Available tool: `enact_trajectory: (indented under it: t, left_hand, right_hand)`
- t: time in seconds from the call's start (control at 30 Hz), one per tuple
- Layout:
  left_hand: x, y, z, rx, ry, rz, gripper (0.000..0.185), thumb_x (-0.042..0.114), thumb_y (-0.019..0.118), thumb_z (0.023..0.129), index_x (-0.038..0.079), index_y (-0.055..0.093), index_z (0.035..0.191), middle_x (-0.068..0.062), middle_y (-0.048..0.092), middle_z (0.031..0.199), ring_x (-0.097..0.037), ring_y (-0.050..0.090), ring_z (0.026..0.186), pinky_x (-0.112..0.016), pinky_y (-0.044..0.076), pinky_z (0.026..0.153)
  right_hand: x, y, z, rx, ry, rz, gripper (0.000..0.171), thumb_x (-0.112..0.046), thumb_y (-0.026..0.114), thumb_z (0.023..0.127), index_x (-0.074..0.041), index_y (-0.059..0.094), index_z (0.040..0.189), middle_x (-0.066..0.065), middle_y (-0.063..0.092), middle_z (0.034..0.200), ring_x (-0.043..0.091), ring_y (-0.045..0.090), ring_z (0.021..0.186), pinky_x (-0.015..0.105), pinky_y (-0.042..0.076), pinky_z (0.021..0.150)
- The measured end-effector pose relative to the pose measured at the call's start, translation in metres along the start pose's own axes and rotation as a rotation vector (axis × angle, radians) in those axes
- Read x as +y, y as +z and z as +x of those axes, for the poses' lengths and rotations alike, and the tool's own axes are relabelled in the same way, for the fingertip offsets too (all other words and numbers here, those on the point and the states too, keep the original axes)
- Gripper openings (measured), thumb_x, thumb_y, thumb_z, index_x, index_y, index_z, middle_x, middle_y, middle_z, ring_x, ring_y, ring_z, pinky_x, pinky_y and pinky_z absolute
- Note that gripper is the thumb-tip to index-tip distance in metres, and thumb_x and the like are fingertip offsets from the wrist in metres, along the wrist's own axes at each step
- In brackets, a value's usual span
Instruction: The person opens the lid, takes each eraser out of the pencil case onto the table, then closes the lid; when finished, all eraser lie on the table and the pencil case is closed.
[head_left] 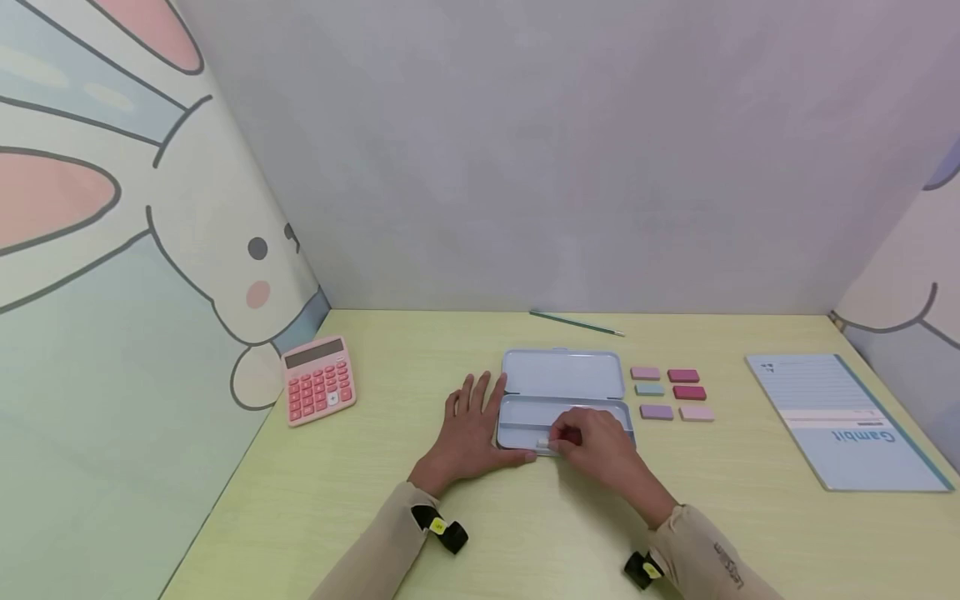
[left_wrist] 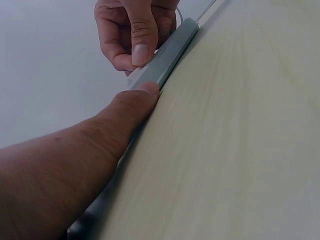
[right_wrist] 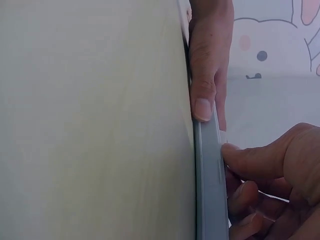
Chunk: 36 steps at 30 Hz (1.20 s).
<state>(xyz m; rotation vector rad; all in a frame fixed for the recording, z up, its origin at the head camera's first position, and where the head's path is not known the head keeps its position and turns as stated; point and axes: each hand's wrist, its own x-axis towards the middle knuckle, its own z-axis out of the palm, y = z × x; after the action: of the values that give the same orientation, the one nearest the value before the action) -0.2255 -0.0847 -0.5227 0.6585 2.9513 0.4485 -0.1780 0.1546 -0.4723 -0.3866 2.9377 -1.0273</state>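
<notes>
An open light-blue metal pencil case [head_left: 562, 375] lies on the table, its lid folded back away from me. My left hand [head_left: 468, 433] rests at the case's left end with fingers spread. Along the front wall [left_wrist: 170, 52] of the case lies the left thumb [left_wrist: 147, 89]. At the front compartment, my right hand [head_left: 596, 442] pinches a small whitish block [head_left: 543, 443] between thumb and fingertips. Only a corner of that block [right_wrist: 223, 136] shows above the case's rim in the right wrist view; its kind is unclear.
Right of the case, several small eraser-like blocks [head_left: 657, 412] in pink, purple and blue stand in two columns. A green pencil [head_left: 577, 323] lies behind the case. A pink calculator [head_left: 318, 382] is at the far left, a blue notebook [head_left: 847, 425] at the far right.
</notes>
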Motion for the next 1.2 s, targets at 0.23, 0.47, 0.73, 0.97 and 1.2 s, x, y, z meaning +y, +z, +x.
enact_trajectory:
  t: [0.23, 0.47, 0.73, 0.97, 1.2]
  left_hand:
    - [0.001, -0.001, 0.000, -0.003, -0.001, -0.002, 0.130, 0.089, 0.065, 0.082, 0.021, 0.004, 0.175, -0.014, 0.011, 0.182, -0.042, 0.007, 0.170, -0.064, 0.016, 0.132]
    - [0.001, 0.000, -0.001, 0.002, 0.002, 0.004, 0.130, 0.090, 0.064, 0.082, 0.022, 0.004, 0.175, -0.014, 0.011, 0.182, -0.042, 0.007, 0.170, -0.065, 0.016, 0.131]
    - [0.001, 0.000, 0.000, 0.000, 0.006, 0.004, 0.131, 0.090, 0.064, 0.082, 0.023, 0.002, 0.175, -0.013, 0.010, 0.183, -0.041, 0.006, 0.170, -0.064, 0.015, 0.132]
    - [0.000, 0.000, 0.000, 0.001, 0.012, -0.006, 0.130, 0.088, 0.065, 0.083, 0.022, 0.001, 0.175, -0.014, 0.010, 0.183, -0.042, 0.006, 0.170, -0.064, 0.016, 0.131]
    - [0.000, -0.002, -0.002, -0.001, 0.011, -0.025, 0.130, 0.087, 0.066, 0.083, 0.022, 0.003, 0.175, -0.014, 0.010, 0.183, -0.042, 0.006, 0.170, -0.065, 0.015, 0.132]
  right_hand:
    - [0.004, 0.000, 0.002, 0.019, 0.039, 0.090, 0.014, -0.008, 0.082, 0.093, -0.018, 0.076, 0.086, -0.005, 0.073, 0.084, 0.010, 0.054, 0.072, 0.024, 0.045, 0.068]
    - [0.009, -0.009, -0.002, 0.038, 0.071, 0.137, 0.008, -0.010, 0.078, 0.097, -0.013, 0.081, 0.104, -0.002, 0.076, 0.093, 0.011, 0.053, 0.070, 0.023, 0.044, 0.062]
    - [0.023, -0.029, -0.012, 0.062, 0.091, 0.101, 0.012, -0.010, 0.075, 0.099, -0.015, 0.083, 0.107, 0.003, 0.077, 0.102, 0.015, 0.050, 0.072, 0.025, 0.041, 0.061]
    - [0.046, -0.049, -0.022, 0.103, 0.104, 0.056, 0.015, -0.005, 0.072, 0.099, -0.012, 0.082, 0.107, 0.008, 0.077, 0.109, 0.015, 0.049, 0.074, 0.024, 0.039, 0.063]
    - [0.071, -0.066, -0.031, 0.117, 0.134, 0.017, 0.014, -0.005, 0.071, 0.100, -0.010, 0.081, 0.109, 0.009, 0.077, 0.107, 0.017, 0.051, 0.076, 0.024, 0.042, 0.062]
